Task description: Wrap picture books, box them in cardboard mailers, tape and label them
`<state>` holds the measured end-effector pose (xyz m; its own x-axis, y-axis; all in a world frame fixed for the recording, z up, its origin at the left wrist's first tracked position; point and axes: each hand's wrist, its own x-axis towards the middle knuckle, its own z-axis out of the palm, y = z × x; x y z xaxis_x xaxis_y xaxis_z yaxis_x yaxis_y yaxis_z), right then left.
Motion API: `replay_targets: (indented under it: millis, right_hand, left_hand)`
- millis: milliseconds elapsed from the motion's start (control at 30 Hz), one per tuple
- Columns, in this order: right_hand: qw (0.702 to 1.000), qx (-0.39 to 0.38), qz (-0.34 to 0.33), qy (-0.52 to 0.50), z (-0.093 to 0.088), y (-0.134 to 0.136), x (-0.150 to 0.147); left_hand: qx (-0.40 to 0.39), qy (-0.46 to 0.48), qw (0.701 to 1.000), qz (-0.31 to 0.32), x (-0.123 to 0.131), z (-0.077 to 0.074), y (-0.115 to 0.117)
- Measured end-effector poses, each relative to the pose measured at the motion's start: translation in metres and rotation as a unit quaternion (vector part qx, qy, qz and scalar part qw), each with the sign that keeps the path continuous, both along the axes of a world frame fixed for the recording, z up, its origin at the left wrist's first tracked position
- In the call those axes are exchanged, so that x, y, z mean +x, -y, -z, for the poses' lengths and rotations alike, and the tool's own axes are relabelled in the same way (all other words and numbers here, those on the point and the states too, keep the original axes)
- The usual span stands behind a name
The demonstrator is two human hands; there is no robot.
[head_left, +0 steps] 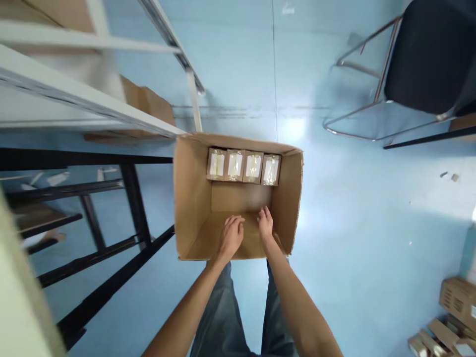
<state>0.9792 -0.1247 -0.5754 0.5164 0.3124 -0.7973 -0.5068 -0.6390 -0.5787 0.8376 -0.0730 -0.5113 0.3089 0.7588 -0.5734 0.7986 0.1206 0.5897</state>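
Note:
An open cardboard box (189,198) stands on the blue floor below me. Several small packaged items with clear windows (243,166) line its far wall in a row. Both my arms reach down into the box. My left hand (231,237) rests palm down on the near inner wall, fingers slightly curled and apart, holding nothing. My right hand (265,223) sits just beside it with fingers pointing toward the box's bottom, also holding nothing that I can see. The rest of the box's bottom is bare cardboard.
A white metal shelf rack (92,106) with a cardboard box (148,104) under it stands at the left, above a black frame (111,248). A black chair with chrome legs (420,64) is at the upper right. Small cartons (457,297) lie at the lower right.

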Motion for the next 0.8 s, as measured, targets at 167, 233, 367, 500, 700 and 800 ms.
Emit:
replay_targets:
  millis: [167, 233, 367, 500, 700, 800]
  right_hand:
    - [0.998, 0.021, 0.042, -0.034, -0.108, -0.007, -0.027]
    - [0.998, 0.056, 0.031, -0.028, -0.154, -0.006, -0.042]
    - [0.994, 0.108, -0.030, 0.000, -0.253, -0.001, -0.069]
    - [0.986, 0.137, -0.092, 0.029, -0.358, 0.002, -0.088]
    - [0.960, 0.225, -0.150, 0.075, -0.490, 0.016, -0.100]
    - [0.951, 0.245, -0.176, 0.068, -0.523, 0.027, -0.099]
  left_hand:
    - [-0.006, 0.086, 0.994, -0.069, -0.040, -0.095, -0.014]
    - [-0.017, 0.115, 0.988, -0.099, -0.055, -0.137, -0.028]
    - [-0.062, 0.191, 0.966, -0.163, -0.083, -0.222, -0.053]
    - [-0.096, 0.270, 0.934, -0.213, -0.101, -0.314, -0.071]
    - [-0.096, 0.383, 0.893, -0.218, -0.117, -0.445, -0.074]
    - [-0.073, 0.407, 0.885, -0.216, -0.126, -0.491, -0.066]
